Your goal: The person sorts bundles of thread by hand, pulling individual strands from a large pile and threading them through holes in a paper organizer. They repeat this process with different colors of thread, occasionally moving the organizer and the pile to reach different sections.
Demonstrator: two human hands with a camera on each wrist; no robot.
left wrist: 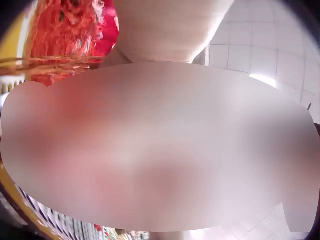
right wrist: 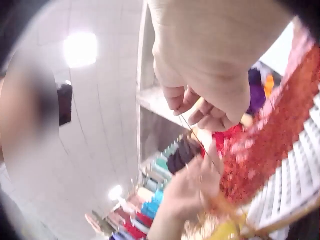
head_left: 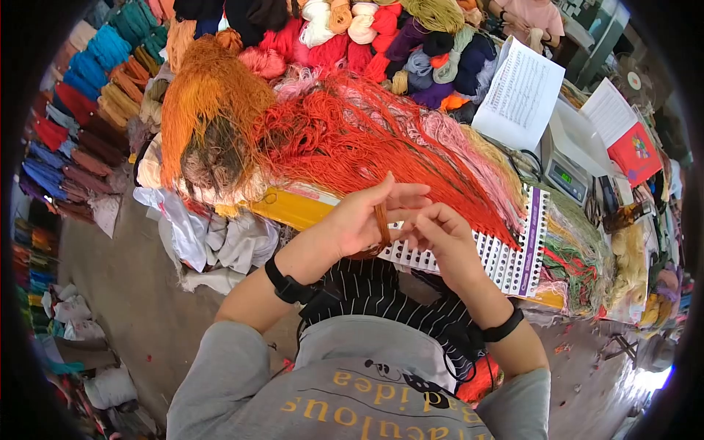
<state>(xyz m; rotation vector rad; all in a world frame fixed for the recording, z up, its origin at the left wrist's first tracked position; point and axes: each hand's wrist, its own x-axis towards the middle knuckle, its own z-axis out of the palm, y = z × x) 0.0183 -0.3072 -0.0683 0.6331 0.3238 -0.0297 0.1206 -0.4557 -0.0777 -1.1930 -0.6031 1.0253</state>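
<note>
My left hand (head_left: 359, 220) is held over the table's near edge, thumb raised and fingers extended to the right. Brown thread (head_left: 381, 226) loops over it and hangs below the palm. Facing it, my right hand (head_left: 449, 246) has its fingers bent. The right wrist view shows the fingertips of this right hand (right wrist: 205, 65) pinching a thin strand (right wrist: 192, 131) that runs down to the left hand (right wrist: 187, 192). In the left wrist view, brown strands (left wrist: 55, 65) stretch at the left; a large blur hides most else.
Red threads (head_left: 330, 139) and an orange thread bundle (head_left: 220, 81) cover the table. White hole-punched cards (head_left: 506, 264) lie along its near side by a yellow edge strip (head_left: 293, 210). A notebook (head_left: 517, 92) and scale (head_left: 568, 176) stand right. Another person (head_left: 528, 18) is beyond.
</note>
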